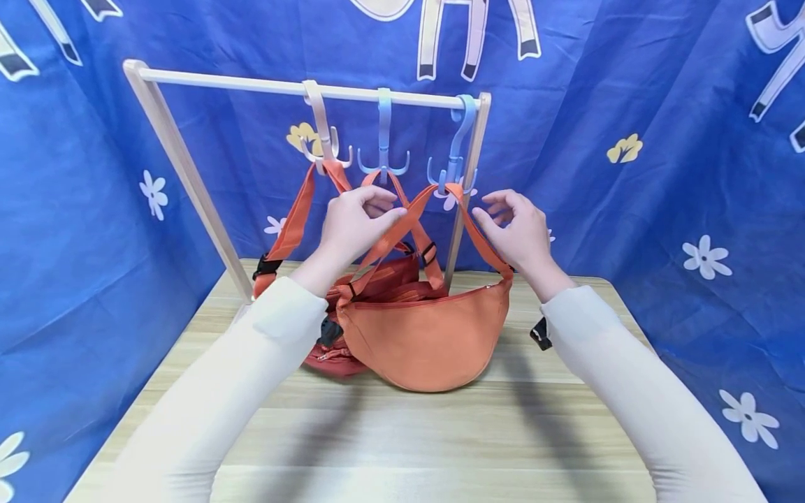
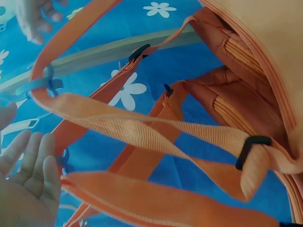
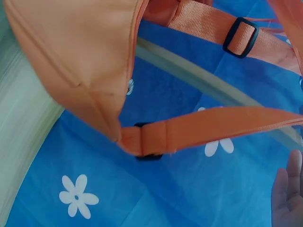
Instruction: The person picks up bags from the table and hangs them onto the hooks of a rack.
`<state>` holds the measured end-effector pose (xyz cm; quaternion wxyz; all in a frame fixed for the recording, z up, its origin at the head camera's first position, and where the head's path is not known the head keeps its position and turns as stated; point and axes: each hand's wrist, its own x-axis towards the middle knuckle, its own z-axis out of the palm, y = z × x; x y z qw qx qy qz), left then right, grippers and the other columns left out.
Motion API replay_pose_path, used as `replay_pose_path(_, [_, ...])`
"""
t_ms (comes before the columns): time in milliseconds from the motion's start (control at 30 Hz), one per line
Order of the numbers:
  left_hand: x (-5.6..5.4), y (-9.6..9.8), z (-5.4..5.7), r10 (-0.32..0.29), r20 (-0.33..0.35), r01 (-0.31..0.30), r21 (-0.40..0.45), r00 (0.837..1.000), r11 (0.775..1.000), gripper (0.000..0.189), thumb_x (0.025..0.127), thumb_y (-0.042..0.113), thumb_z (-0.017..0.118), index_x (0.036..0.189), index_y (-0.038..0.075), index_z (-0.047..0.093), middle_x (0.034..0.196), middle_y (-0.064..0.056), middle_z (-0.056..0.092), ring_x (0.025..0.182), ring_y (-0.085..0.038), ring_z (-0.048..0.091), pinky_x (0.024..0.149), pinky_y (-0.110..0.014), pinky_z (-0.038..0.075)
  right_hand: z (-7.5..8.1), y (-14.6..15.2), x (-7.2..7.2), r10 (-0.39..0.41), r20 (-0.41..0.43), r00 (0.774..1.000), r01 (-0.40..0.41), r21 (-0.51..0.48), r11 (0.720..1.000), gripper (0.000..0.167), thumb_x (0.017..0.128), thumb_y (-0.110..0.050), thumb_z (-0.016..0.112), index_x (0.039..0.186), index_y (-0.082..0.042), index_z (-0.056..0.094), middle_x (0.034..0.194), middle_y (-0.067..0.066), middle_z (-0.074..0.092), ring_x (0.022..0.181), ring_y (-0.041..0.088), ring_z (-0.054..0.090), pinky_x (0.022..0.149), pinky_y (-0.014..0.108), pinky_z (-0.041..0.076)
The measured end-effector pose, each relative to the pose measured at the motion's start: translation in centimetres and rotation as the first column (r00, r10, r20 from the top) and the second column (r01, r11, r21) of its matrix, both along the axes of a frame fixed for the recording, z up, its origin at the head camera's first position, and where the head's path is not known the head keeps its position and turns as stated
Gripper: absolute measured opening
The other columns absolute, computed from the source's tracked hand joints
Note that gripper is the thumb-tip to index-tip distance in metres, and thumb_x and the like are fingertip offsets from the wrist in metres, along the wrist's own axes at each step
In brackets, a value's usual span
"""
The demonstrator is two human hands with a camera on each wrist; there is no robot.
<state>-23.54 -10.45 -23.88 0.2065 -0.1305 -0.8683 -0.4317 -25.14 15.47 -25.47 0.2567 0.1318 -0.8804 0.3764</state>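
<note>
An orange half-moon crossbody bag (image 1: 428,339) hangs in front, its strap (image 2: 118,125) looped over the right blue hook (image 1: 451,164). My left hand (image 1: 358,216), fingers loosely bent, is beside the left side of that strap and holds nothing; the left wrist view shows its fingers (image 2: 33,156) extended. To the right of the strap, my right hand (image 1: 518,227) is also relaxed, with nothing in its grasp. In the right wrist view, only part of this hand (image 3: 289,194) shows, apart from the strap. Other red-orange bags (image 1: 336,360) are partly hidden behind the front one.
A wooden rack with a horizontal rail (image 1: 233,81) stands at the back of the table (image 1: 402,447). A middle blue hook (image 1: 384,150) and a pale pink hook (image 1: 323,133) carry orange straps. Blue patterned cloth (image 1: 679,175) surrounds the table.
</note>
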Motion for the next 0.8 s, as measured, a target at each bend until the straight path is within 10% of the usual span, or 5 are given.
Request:
replay_pose_path(533, [4.1, -4.5, -2.7, 0.097, 0.019, -0.093, -0.166, 0.995, 0.982, 0.037, 0.085, 0.037, 0.072, 0.109, 0.009, 0.069, 0.098, -0.008, 0.066, 0.087, -0.023, 0.061, 0.073, -0.041, 0.047, -2.4, 3.1, 2.8, -0.034, 0.066, 0.997, 0.026, 0.118, 0.993, 0.04, 0.087, -0.046, 0.065, 0.112, -0.015, 0.066, 0.099, 0.005, 0.061, 0.088, 0.022, 0.061, 0.074, 0.044, 0.045])
replay_pose_path(800, [6.3, -5.7, -5.2, 0.122, -0.031, -0.126, -0.209, 0.992, 0.97, 0.036, 0.084, 0.029, 0.075, 0.112, 0.007, 0.069, 0.106, -0.012, 0.065, 0.094, -0.029, 0.062, 0.077, -0.046, 0.048, -4.8, 4.0, 4.0, -0.058, -0.034, 0.998, 0.062, 0.149, 0.987, 0.036, 0.088, -0.036, 0.069, 0.113, -0.01, 0.065, 0.106, 0.01, 0.062, 0.094, 0.027, 0.062, 0.078, 0.047, 0.046])
